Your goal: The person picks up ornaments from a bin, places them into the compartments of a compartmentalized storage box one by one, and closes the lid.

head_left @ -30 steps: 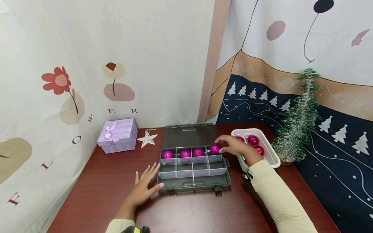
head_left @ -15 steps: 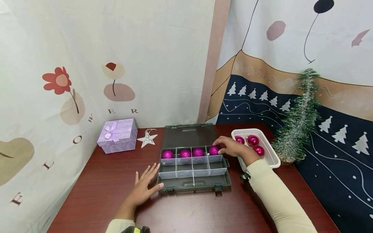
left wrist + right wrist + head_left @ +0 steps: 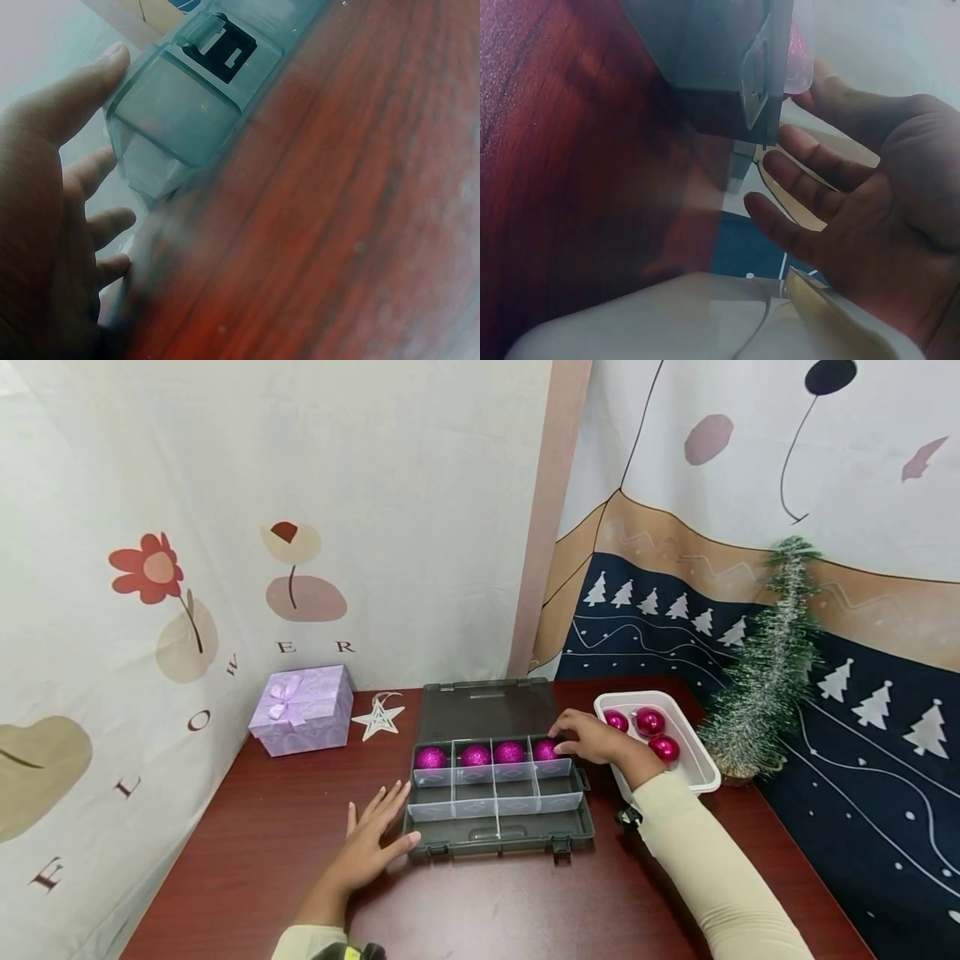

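Note:
A dark translucent organizer box (image 3: 498, 835) lies with its lid (image 3: 486, 710) folded back, pale dividers splitting it into compartments. Several glittery magenta Christmas baubles (image 3: 476, 755) fill its back row, one per compartment. My right hand (image 3: 596, 739) reaches over the right end and pinches the rightmost bauble (image 3: 545, 750), which sits low in its compartment. In the right wrist view, that bauble (image 3: 799, 56) shows pink behind a clear divider, near the thumb. My left hand (image 3: 366, 845) has spread fingers, its thumb and fingertips at the box's left side; the left wrist view shows the box's latch (image 3: 229, 51).
Right of the box, a white tray (image 3: 705, 772) holds shiny pinkish-red baubles (image 3: 649, 722), partly hidden by my right forearm. A small tinsel tree (image 3: 780, 668) stands beyond it. A lilac gift box (image 3: 303, 710) and a white star ornament (image 3: 378, 718) sit at the back left.
My right hand has moved slightly left and lowered the rightmost glittery bauble deeper into its back-row compartment. My left hand stays at the box's left side.

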Tool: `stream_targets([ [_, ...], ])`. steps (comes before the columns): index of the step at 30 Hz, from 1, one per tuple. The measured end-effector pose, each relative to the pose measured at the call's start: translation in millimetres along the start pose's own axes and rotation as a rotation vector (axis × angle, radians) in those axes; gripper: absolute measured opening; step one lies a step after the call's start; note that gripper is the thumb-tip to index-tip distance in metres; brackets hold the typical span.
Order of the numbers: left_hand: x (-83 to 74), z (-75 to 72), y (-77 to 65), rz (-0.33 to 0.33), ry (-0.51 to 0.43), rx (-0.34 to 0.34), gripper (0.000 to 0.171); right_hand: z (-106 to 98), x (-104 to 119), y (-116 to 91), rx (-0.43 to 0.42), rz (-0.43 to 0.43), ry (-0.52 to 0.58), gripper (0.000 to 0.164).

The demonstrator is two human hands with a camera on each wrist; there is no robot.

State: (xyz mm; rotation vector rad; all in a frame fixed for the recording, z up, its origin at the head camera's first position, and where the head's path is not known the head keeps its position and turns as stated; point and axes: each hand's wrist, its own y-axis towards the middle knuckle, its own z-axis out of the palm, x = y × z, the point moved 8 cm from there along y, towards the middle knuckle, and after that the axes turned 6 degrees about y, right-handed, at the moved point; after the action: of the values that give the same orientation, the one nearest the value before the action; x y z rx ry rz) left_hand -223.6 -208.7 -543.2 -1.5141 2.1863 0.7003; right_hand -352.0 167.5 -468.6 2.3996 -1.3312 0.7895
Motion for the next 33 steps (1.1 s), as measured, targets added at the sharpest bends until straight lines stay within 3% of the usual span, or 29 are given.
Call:
stream_targets([
  [9,0.1,0.4,0.1,0.004,0.003,-0.005,0.083,-3.0,-0.8,-3.3,-0.008,0.03,0.02,0.026],
  [16,1.1,0.0,1.3,0.005,0.007,-0.006,0.083,-15.0,-1.6,-13.9,-0.053,0.021,0.103,0.034],
  [26,0.2,-0.3,0.7,0.008,0.003,-0.006,0.083,-36.4,-5.0,-35.6,-0.193,-0.016,0.233,0.037],
  [33,0.1,-0.4,0.2,0.004,-0.01,-0.006,0.083,-50.0,-21.2,-51.4,-0.317,-0.013,0.283,0.035],
])
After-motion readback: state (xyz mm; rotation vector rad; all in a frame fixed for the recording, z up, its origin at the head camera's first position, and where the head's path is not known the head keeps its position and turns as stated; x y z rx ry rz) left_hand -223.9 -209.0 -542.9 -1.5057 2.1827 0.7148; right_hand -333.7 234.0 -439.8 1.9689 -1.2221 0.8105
